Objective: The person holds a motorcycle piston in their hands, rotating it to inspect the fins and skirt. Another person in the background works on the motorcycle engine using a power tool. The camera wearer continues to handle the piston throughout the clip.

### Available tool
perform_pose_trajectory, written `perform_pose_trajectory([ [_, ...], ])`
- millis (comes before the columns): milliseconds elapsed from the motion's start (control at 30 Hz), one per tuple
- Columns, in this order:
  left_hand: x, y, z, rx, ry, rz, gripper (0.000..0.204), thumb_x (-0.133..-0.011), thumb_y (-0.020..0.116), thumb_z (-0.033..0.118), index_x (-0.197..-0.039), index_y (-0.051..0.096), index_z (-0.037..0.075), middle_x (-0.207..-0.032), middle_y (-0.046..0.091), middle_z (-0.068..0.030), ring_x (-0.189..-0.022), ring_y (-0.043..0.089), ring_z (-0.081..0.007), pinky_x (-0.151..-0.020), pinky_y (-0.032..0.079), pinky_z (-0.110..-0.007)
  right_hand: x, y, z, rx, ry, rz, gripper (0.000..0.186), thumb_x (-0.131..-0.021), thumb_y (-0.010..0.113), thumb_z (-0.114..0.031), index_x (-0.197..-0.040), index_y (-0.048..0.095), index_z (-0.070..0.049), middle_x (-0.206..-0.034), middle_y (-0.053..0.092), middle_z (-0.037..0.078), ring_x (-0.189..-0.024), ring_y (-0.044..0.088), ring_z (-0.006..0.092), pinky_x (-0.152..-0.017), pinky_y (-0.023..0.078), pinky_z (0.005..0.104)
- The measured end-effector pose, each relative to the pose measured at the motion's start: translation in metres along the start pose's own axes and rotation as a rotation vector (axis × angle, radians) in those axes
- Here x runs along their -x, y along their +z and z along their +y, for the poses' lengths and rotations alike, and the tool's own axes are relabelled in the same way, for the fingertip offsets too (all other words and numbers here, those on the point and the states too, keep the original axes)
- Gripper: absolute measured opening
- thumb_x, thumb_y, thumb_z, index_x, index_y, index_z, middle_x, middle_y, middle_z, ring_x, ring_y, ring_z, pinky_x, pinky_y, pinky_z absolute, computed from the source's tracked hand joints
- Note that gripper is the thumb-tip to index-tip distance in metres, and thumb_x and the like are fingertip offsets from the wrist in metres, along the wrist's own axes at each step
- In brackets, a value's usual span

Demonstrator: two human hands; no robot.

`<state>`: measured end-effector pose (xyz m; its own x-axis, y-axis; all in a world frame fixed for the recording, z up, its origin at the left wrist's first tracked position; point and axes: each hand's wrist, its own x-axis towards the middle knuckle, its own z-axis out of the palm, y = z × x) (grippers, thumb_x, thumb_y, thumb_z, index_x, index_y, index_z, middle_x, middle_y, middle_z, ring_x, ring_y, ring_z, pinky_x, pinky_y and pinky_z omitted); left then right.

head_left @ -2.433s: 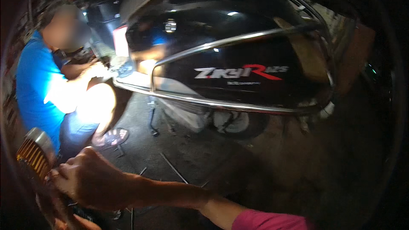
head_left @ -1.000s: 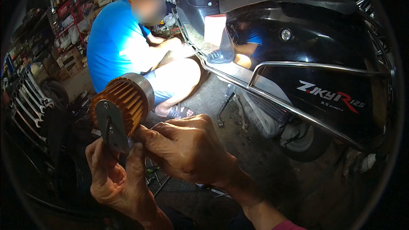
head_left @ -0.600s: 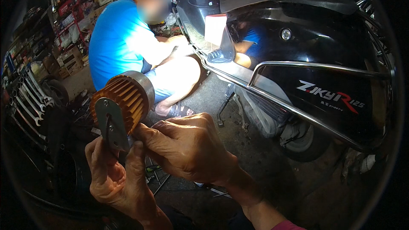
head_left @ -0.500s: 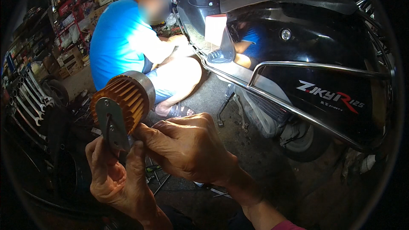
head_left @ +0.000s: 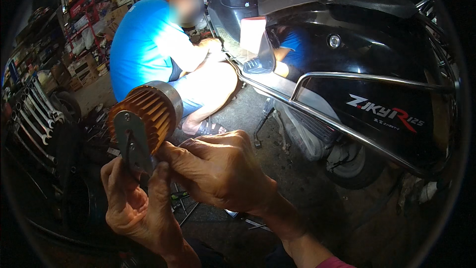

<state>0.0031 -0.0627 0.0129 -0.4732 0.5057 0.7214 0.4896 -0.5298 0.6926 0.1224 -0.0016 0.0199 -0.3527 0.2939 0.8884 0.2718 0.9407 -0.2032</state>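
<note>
A round lamp (head_left: 153, 111) with orange finned housing and silver rim faces away from me toward the co-worker, who is brightly lit. A flat metal bracket (head_left: 128, 139) with screws and a dark cord is on its near side. My left hand (head_left: 141, 208) holds it from below, thumb and fingers at the bracket's lower end. My right hand (head_left: 218, 171) pinches at the same lower end from the right, its fingertips partly hidden beside the lamp.
A co-worker in blue (head_left: 141, 39) squats beside a black scooter (head_left: 367, 39) with chrome side bars (head_left: 339, 131). Several wrenches (head_left: 34, 114) hang at left, before crowded shelves (head_left: 82, 30). Loose tools (head_left: 186, 214) lie on the dark floor (head_left: 307, 208).
Since 2.4 seconds ago the view has swung left and the lamp is raised from the lower-left corner toward the middle. In the last second hands and lamp shift only slightly rightward and up.
</note>
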Motion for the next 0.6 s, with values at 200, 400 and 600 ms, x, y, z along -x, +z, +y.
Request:
perform_pose_trajectory([
  [200, 0.0004, -0.001, -0.0012, -0.025, -0.016, -0.002, 0.04, -0.076, 0.076, 0.005, -0.112, 0.059, -0.004, -0.103, 0.054, -0.0074, -0.093, 0.058, -0.0148, -0.082, 0.047, -0.029, 0.0007, 0.0004, 0.0012, -0.024, 0.0, 0.0, 0.022, -0.083, 0.061, -0.008, -0.099, 0.06, 0.006, -0.068, 0.063, 0.012, -0.061, 0.066, 0.0219, -0.046, 0.05, 0.0324],
  [400, 0.0013, 0.0008, -0.0014, 0.015, -0.001, -0.002, 0.042, -0.077, 0.077, 0.01, -0.112, 0.059, -0.003, -0.102, 0.054, -0.0073, -0.092, 0.057, -0.0143, -0.08, 0.047, -0.028, 0.0009, -0.0004, 0.001, -0.018, 0.002, 0.009, 0.02, -0.083, 0.061, -0.007, -0.098, 0.06, 0.006, -0.069, 0.063, 0.012, -0.061, 0.066, 0.0218, -0.046, 0.05, 0.0315],
  [600, 0.001, -0.0007, -0.0023, -0.006, 0.031, -0.015, 0.042, -0.077, 0.077, 0.011, -0.113, 0.059, -0.003, -0.102, 0.054, -0.0076, -0.094, 0.057, -0.0148, -0.081, 0.046, -0.029, 0.0004, 0.0011, 0.0017, -0.019, -0.018, 0.032, 0.019, -0.083, 0.061, -0.007, -0.096, 0.061, 0.006, -0.068, 0.063, 0.012, -0.06, 0.066, 0.0219, -0.045, 0.05, 0.0314],
])
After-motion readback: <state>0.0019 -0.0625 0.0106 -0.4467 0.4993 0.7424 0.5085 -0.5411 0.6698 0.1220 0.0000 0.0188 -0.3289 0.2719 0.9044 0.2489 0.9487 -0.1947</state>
